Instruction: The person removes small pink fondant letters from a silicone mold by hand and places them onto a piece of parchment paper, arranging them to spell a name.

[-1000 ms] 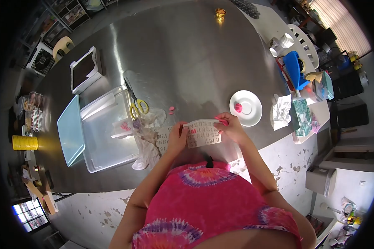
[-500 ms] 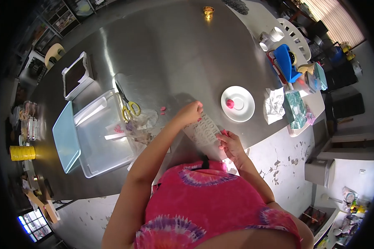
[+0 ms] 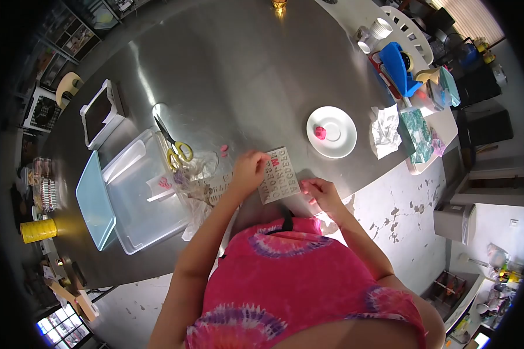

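Observation:
A pale grey letter mold (image 3: 285, 183) lies on the metal table in front of me, with pink filling a letter near its upper middle. My left hand (image 3: 252, 170) is closed over the mold's left edge, fingertips at its upper part; what they pinch, if anything, is hidden. Just off the mold's right edge, my right hand (image 3: 322, 195) is curled, with a small trace of pink at its fingertips. A white saucer (image 3: 346, 139) beyond it carries a lump of pink dough (image 3: 319, 133). Small pink pieces (image 3: 224, 150) lie left of the mold.
Scissors with yellow handles (image 3: 179, 155) lie beside a clear plastic tray (image 3: 140, 203) and crumpled plastic wrap (image 3: 204, 165) on the left. A blue-green lid (image 3: 95, 200) leans there. On the right are crumpled white paper (image 3: 384, 132) and a green box (image 3: 415, 136).
The mold has turned more upright in view and lies flatter. My left hand has shifted left and down along it. My right hand has come off the mold's right corner.

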`<control>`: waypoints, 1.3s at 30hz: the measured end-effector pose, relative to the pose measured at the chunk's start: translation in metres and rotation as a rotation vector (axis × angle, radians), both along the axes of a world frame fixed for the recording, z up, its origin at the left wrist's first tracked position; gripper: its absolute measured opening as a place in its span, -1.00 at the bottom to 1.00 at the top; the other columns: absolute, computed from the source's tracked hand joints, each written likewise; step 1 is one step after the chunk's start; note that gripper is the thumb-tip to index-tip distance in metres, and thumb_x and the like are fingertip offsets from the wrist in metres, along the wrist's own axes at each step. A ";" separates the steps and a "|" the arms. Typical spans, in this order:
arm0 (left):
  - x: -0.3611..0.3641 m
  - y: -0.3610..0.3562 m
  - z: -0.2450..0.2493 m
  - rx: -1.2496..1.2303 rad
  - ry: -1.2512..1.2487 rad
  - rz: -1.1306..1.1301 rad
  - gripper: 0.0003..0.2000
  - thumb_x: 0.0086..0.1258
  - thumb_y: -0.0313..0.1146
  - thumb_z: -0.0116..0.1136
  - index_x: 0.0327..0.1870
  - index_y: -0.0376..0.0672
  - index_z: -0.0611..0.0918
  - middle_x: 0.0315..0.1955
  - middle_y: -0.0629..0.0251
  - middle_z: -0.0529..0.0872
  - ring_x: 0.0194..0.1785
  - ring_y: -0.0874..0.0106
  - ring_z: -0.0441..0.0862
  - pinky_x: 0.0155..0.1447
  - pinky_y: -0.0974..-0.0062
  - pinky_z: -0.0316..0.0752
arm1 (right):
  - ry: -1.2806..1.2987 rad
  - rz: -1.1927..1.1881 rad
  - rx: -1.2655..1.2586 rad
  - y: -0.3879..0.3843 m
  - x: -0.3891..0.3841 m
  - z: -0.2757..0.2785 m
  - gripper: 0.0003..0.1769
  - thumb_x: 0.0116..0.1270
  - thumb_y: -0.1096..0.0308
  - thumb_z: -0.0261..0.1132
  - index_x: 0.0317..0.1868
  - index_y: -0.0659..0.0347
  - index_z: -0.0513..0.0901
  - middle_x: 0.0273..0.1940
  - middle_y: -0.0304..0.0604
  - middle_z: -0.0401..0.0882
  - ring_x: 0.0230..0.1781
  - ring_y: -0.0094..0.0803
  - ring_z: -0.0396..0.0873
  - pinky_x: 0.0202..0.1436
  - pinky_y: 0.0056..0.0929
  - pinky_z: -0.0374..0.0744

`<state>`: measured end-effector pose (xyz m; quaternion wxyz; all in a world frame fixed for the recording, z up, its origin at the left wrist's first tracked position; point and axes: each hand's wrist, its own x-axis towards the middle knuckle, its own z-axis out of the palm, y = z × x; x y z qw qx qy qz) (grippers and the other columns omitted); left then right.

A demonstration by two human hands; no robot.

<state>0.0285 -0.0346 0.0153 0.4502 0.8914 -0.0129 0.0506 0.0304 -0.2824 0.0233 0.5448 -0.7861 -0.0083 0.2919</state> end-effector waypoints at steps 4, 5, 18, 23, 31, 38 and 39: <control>-0.030 -0.021 -0.003 -0.154 -0.006 -0.070 -0.87 0.12 -0.44 0.21 -0.31 -0.22 0.63 -0.41 0.17 0.62 -0.36 0.32 0.61 -0.25 0.45 0.49 | 0.061 0.055 0.109 0.012 0.005 0.008 -0.81 0.25 0.44 0.23 -0.17 0.36 0.62 -0.32 -0.17 0.66 -0.32 -0.54 0.57 -0.26 -0.61 0.53; -0.033 -0.027 -0.003 -0.162 -0.013 -0.105 -0.85 0.12 -0.41 0.23 -0.30 -0.21 0.64 -0.42 0.18 0.62 -0.36 0.31 0.61 -0.26 0.47 0.49 | 0.062 0.058 0.108 0.015 0.007 0.009 -0.81 0.25 0.44 0.23 -0.17 0.36 0.62 -0.32 -0.17 0.66 -0.32 -0.54 0.57 -0.26 -0.61 0.53; -0.040 -0.046 -0.003 -0.705 0.574 -0.137 -0.78 0.32 -0.26 0.13 -0.37 -0.26 0.65 -0.55 0.38 0.62 -0.47 0.61 0.50 -0.40 0.64 0.37 | -0.202 0.195 -0.037 0.030 -0.003 0.035 -0.86 0.12 0.45 0.29 -0.29 0.29 0.64 -0.35 -0.10 0.65 -0.34 -0.42 0.62 -0.23 -0.48 0.55; -0.042 -0.048 -0.012 -0.720 0.658 -0.146 -0.78 0.35 -0.25 0.09 -0.32 -0.26 0.61 -0.52 0.40 0.60 -0.46 0.61 0.48 -0.39 0.67 0.34 | -0.607 0.260 -0.113 0.030 -0.008 0.022 -0.89 0.11 0.43 0.26 -0.34 0.26 0.62 -0.38 -0.06 0.60 -0.35 -0.17 0.59 -0.28 -0.34 0.55; -0.043 -0.048 0.019 -1.273 0.966 0.031 -0.80 0.39 -0.28 0.03 -0.25 -0.22 0.61 -0.42 0.39 0.63 -0.36 0.58 0.53 -0.26 0.70 0.38 | -0.920 0.335 -0.247 0.035 -0.011 0.007 -0.92 0.07 0.44 0.25 -0.38 0.21 0.57 -0.44 -0.11 0.54 -0.40 -0.17 0.57 -0.36 -0.32 0.56; -0.041 -0.043 0.006 -1.237 0.892 -0.008 -0.84 0.34 -0.34 0.10 -0.29 -0.27 0.62 -0.41 0.33 0.65 -0.36 0.58 0.56 -0.27 0.68 0.43 | -0.505 0.204 0.027 0.034 -0.005 0.039 -0.84 0.05 0.49 0.30 -0.31 0.34 0.64 -0.35 -0.05 0.60 -0.37 -0.25 0.60 -0.34 -0.43 0.57; -0.040 -0.043 0.006 -1.170 0.856 -0.040 -0.84 0.33 -0.35 0.12 -0.31 -0.27 0.62 -0.41 0.33 0.65 -0.37 0.57 0.56 -0.29 0.67 0.43 | -0.414 0.164 0.059 0.033 -0.005 0.042 -0.83 0.06 0.50 0.31 -0.29 0.31 0.65 -0.32 -0.03 0.61 -0.36 -0.26 0.60 -0.31 -0.45 0.56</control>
